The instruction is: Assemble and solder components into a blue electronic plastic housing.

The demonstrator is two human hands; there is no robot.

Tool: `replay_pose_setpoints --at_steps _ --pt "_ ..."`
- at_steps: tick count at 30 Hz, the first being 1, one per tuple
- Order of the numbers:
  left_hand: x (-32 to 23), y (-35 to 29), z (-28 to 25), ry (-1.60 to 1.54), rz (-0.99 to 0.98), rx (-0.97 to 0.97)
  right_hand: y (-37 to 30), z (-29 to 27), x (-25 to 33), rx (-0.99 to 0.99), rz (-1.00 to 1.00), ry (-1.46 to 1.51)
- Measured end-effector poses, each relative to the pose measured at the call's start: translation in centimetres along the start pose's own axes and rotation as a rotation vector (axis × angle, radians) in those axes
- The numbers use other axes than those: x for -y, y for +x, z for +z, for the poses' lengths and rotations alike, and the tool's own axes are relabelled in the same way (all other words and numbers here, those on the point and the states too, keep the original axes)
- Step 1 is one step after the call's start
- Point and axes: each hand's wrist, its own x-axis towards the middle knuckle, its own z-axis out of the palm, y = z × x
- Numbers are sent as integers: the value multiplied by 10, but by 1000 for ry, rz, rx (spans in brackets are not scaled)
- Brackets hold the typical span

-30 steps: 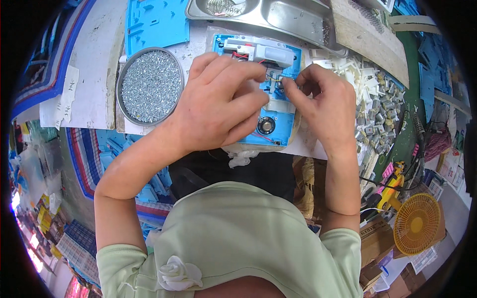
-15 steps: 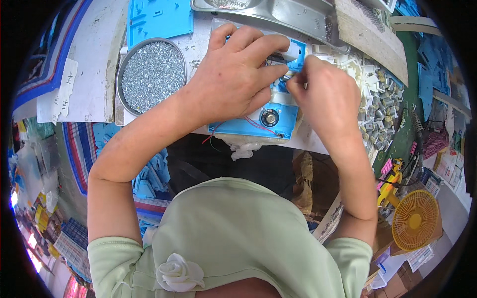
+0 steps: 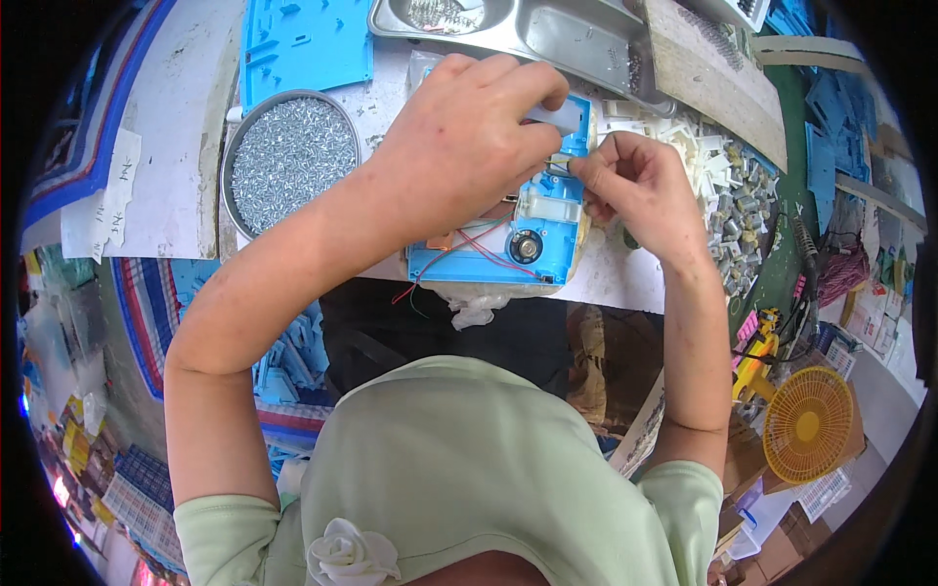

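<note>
At the near edge of the white bench (image 3: 625, 285) sits a rectangular sky-blue plastic casing (image 3: 559, 264) with a round black-rimmed speaker (image 3: 526, 246). Over it, I see the right hand (image 3: 647, 190) pinching what looks like a thin wire (image 3: 559, 163); the left hand (image 3: 479, 137) curls alongside, its grip hidden from me. Leftward, a white paper strip (image 3: 118, 188) bears handwriting I can't make out. Farther lies a compartmented steel tray (image 3: 576, 49).
</note>
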Motion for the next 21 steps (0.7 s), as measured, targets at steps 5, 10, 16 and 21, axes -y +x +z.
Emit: replay_pose_setpoints --at_steps 5,10,16,21 --pt "6 14 1 -12 41 21 -4 9 -9 -97 -76 -86" --pt "6 28 3 -22 5 43 -9 -12 -2 -89 -191 -195" --pt "-3 34 -7 -2 -63 97 22 -243 31 -610 -113 -252" --pt "-4 43 0 -32 -64 124 124 -461 -98 -469 905 -1110"
